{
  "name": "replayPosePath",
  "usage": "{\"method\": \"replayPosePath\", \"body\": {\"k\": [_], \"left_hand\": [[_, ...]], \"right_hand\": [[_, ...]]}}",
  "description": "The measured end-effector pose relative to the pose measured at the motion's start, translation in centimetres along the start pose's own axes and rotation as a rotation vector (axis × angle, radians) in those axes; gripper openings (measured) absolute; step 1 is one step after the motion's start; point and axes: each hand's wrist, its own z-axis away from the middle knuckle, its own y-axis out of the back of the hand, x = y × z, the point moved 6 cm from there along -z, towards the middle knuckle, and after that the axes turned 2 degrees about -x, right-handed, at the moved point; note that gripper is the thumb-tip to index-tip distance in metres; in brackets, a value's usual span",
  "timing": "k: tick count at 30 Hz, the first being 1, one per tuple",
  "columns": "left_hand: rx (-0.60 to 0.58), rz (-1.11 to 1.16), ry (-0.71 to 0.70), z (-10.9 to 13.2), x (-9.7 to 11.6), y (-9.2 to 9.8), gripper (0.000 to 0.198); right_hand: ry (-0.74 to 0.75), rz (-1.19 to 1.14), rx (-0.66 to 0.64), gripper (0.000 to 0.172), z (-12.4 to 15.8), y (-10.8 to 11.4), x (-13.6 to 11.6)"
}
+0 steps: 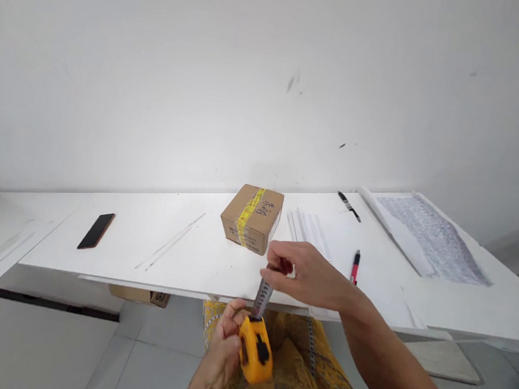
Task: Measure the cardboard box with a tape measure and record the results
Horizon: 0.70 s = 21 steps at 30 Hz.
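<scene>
My left hand (223, 345) is wrapped round a yellow tape measure (255, 349), held below the table's front edge over my lap. A short length of its blade (262, 297) runs up to my right hand (307, 275), whose fingers pinch the blade's end. Just beyond my right hand, a small cardboard box (252, 217) with yellow tape and handwriting on top sits on the white table (154, 242). Neither hand touches the box.
A dark phone (95, 231) lies at the left of the table. Right of the box lie printed sheets (313, 230), a red pen (355, 266), a black pen (349, 205) and a large printed sheet (430, 235). Another cardboard box (139, 295) sits under the table. A white wall stands behind.
</scene>
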Motion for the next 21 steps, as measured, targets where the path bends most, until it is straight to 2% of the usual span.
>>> {"method": "replayPosePath", "body": {"k": [2,4,7,10,13,17,21], "left_hand": [[-0.109,-0.061,0.103,0.5,-1.2,-1.6,0.068],[-0.211,-0.147,0.16,0.7,-1.5,-3.3,0.06],[-0.272,-0.336,0.078,0.3,-0.2,-5.3,0.062],[-0.295,-0.421,0.055,0.1,0.4,-6.0,0.06],[-0.195,-0.312,0.116,0.1,-0.4,-5.0,0.062],[-0.02,-0.2,0.119,-0.1,-0.9,-3.9,0.046],[0.094,-0.219,0.072,-1.1,0.5,-3.8,0.038]], "right_hand": [[0.032,0.074,-0.057,0.027,0.4,-0.7,-0.6],[0.038,0.112,-0.067,0.027,0.6,-1.0,-0.9],[0.026,0.101,-0.066,0.027,0.8,-0.6,-0.7],[-0.008,0.101,-0.042,0.027,0.8,0.2,0.2],[-0.064,0.143,0.018,0.028,0.6,0.9,1.6],[-0.085,0.15,-0.009,0.028,0.1,0.2,2.4],[-0.074,0.112,-0.034,0.029,-0.4,-0.6,2.1]]}}
